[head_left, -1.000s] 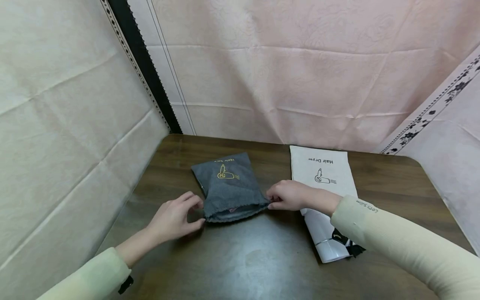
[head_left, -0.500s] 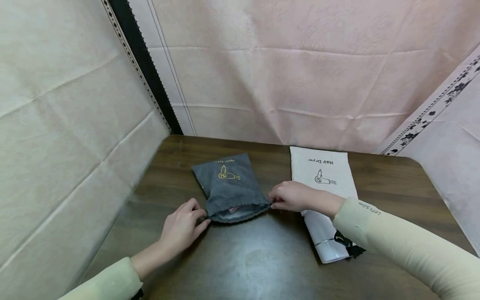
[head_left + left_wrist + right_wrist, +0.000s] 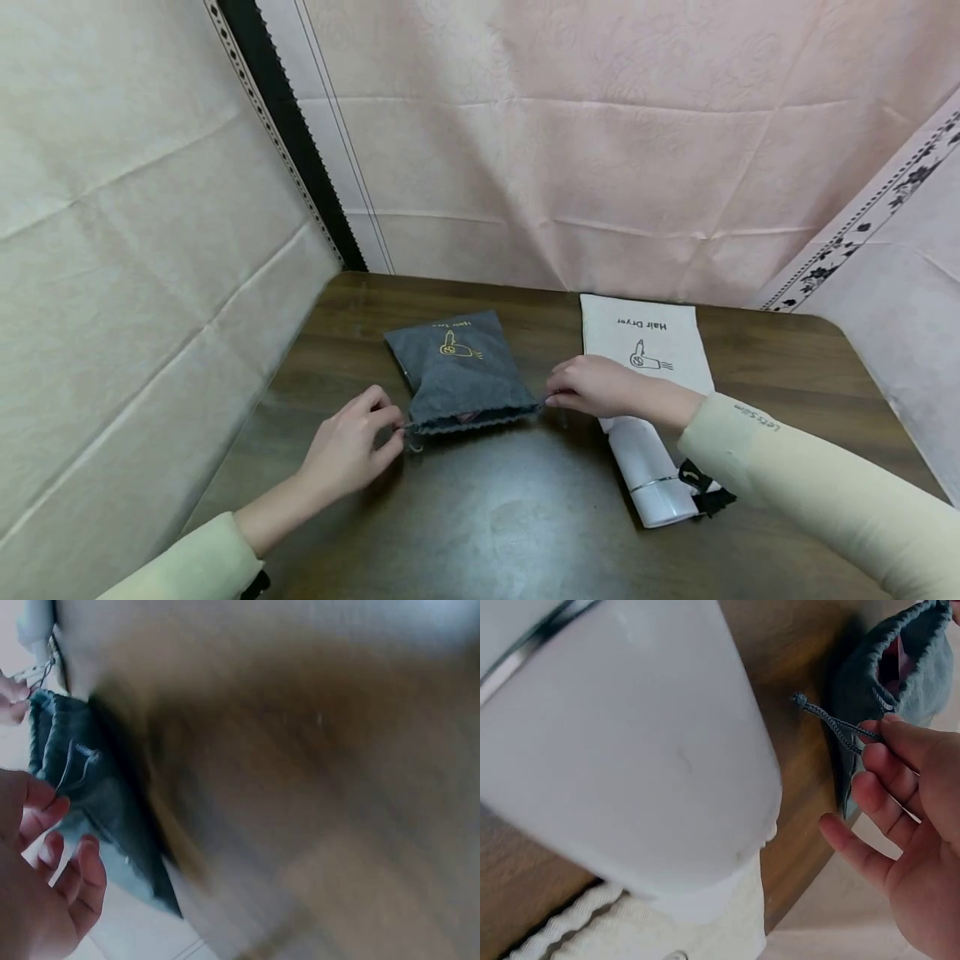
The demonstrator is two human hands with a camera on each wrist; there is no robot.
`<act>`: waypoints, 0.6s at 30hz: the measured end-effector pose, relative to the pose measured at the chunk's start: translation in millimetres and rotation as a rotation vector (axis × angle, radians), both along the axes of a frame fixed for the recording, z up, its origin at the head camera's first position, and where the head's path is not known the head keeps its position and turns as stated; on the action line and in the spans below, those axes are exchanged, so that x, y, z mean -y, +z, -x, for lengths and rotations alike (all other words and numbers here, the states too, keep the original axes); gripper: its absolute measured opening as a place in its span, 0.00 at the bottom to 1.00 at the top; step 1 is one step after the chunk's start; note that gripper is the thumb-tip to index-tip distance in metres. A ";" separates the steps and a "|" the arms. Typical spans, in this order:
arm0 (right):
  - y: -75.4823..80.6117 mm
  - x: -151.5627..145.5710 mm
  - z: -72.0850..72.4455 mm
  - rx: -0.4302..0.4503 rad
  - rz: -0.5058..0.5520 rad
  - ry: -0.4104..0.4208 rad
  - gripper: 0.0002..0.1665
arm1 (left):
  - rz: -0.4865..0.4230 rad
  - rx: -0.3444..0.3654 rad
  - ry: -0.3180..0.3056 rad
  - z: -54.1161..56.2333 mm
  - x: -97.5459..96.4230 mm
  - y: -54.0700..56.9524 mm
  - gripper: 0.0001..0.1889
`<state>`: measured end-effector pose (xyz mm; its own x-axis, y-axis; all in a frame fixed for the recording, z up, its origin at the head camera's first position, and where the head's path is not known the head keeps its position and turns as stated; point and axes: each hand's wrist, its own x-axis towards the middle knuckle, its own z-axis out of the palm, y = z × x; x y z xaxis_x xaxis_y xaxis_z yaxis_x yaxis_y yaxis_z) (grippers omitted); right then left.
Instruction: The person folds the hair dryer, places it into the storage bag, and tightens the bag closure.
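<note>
A dark grey-blue drawstring pouch (image 3: 468,379) with a yellow hair dryer print lies on the table, its mouth facing the person. My left hand (image 3: 348,442) pinches a thin cord at the mouth's left corner; in the left wrist view the cord (image 3: 69,769) runs from thumb and fingertip. At the opposite corner my right hand (image 3: 596,387) pinches a knotted drawstring (image 3: 829,720) between thumb and forefinger, the other fingers spread loosely. Something pinkish (image 3: 890,664) shows inside the gathered mouth in the right wrist view.
Under the right forearm lies a white hair dryer (image 3: 648,471) with a silver ring, beside a black strap or tie (image 3: 705,492). A white cloth bag (image 3: 645,329) printed "Hair Dryer" lies behind it. Pale cloth (image 3: 600,150) hangs behind the brown table (image 3: 487,517).
My left hand came in to the pouch's corner, then drew back left with the cord. The right hand shifted slightly right. The pouch's mouth has narrowed.
</note>
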<state>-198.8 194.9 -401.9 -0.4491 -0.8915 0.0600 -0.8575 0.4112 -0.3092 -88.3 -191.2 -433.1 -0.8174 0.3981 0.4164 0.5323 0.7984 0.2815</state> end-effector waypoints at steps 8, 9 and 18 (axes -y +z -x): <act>9.5 -24.2 2.7 -0.015 0.021 -0.046 0.10 | 0.095 0.028 -0.090 4.5 20.9 15.8 0.10; 10.8 -27.5 3.1 -0.021 0.025 -0.052 0.10 | 0.110 0.034 -0.091 5.3 23.8 16.9 0.10; 14.8 -46.2 8.0 -0.034 0.002 -0.100 0.10 | 0.302 0.081 -0.049 18.7 52.5 17.6 0.08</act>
